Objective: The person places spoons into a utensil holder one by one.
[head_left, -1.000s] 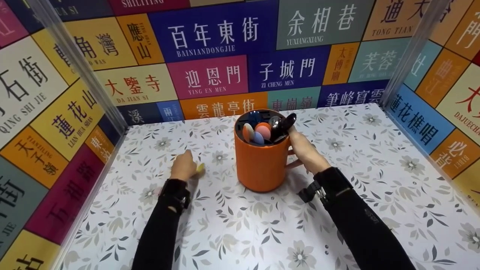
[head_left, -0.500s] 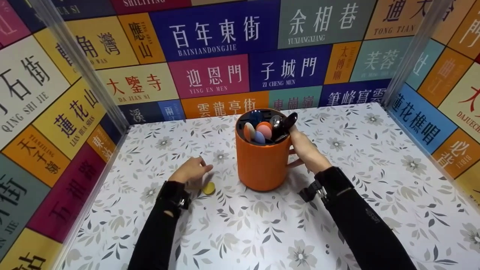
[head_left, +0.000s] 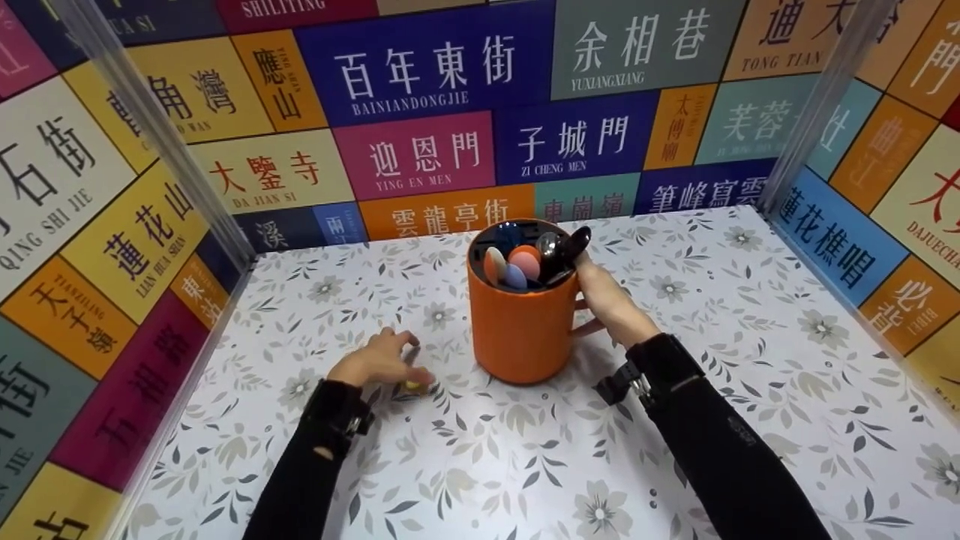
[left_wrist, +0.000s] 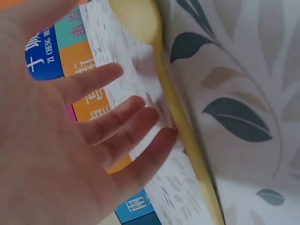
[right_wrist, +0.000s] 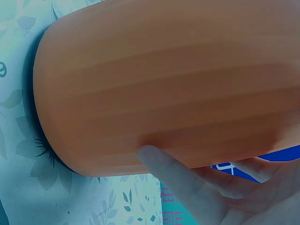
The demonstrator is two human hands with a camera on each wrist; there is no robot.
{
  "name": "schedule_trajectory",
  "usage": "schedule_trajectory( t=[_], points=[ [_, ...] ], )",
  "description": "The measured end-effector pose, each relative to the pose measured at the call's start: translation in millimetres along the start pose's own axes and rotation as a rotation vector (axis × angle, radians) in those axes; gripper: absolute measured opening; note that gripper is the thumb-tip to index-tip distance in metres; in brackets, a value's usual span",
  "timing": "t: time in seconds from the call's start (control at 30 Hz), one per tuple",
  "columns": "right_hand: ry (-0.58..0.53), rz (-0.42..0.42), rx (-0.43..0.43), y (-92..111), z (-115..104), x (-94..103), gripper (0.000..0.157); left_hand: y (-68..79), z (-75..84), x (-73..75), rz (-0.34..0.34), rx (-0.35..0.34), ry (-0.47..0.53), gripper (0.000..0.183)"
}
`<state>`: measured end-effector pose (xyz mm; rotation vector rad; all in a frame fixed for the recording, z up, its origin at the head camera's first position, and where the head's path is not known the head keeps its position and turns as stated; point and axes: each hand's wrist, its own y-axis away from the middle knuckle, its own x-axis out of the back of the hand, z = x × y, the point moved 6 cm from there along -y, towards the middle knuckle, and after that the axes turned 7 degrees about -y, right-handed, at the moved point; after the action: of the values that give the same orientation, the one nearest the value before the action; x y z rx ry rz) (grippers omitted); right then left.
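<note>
A yellow spoon [left_wrist: 176,105] lies on the patterned tabletop, its bowl at the top of the left wrist view. My left hand [head_left: 379,360] is spread beside it, with fingertips close to the handle; whether they touch it I cannot tell. From the head view, only a bit of yellow [head_left: 412,385] shows under the thumb. A large orange mug [head_left: 521,337] stands upright, and my right hand [head_left: 611,300] holds it at the handle side, the thumb [right_wrist: 161,164] against its wall. Several spoons, among them a pink-orange one [head_left: 525,264] and a black one [head_left: 574,246], stand in the mug.
Panels printed with Chinese characters [head_left: 427,67] enclose the table at the back and both sides. Clear corner strips [head_left: 814,127] join them. The tabletop [head_left: 480,465] is white with grey leaves and flowers.
A second ago, my left hand was curled beside the yellow spoon, farther from me. It has since opened, and it now lies nearer with the thumb over the spoon. My right hand stays on the mug.
</note>
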<state>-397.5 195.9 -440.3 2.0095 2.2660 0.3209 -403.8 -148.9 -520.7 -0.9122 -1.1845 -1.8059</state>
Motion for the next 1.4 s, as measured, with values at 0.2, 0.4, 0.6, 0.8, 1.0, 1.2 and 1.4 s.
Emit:
schedule_trajectory(
  t=[0.2, 0.4, 0.6, 0.8, 1.0, 1.2, 1.4],
  points=[
    [-0.004, -0.006, 0.002, 0, -1, 0.2, 0.105, 8.8, 7.3, -4.1, 0.02, -0.03, -0.067, 0.078],
    [-0.008, 0.005, -0.003, -1, -1, 0.4, 0.101, 6.3, 11.8, -2.1, 0.113, -0.079, -0.044, 0.048],
    [-0.004, 0.007, -0.009, -1, -1, -1.4, 0.102, -0.6, 12.7, -0.6, 0.207, -0.11, -0.015, 0.029],
    [0.002, 0.008, -0.011, -1, -2, -0.8, 0.102, -7.4, 16.6, 5.6, 0.254, -0.09, 0.095, 0.038],
    [-0.001, 0.004, -0.009, -1, -3, -0.9, 0.1, -9.0, 26.3, 10.7, 0.246, -0.134, 0.145, 0.031],
    [0.002, 0.011, -0.005, -2, -4, 0.2, 0.101, -5.6, 41.4, 18.5, 0.345, -0.201, 0.241, 0.028],
    [-0.002, 0.016, -0.011, -2, 0, 0.3, 0.102, 6.6, 56.6, 33.3, 0.595, -0.286, 0.411, 0.008]
  ],
)
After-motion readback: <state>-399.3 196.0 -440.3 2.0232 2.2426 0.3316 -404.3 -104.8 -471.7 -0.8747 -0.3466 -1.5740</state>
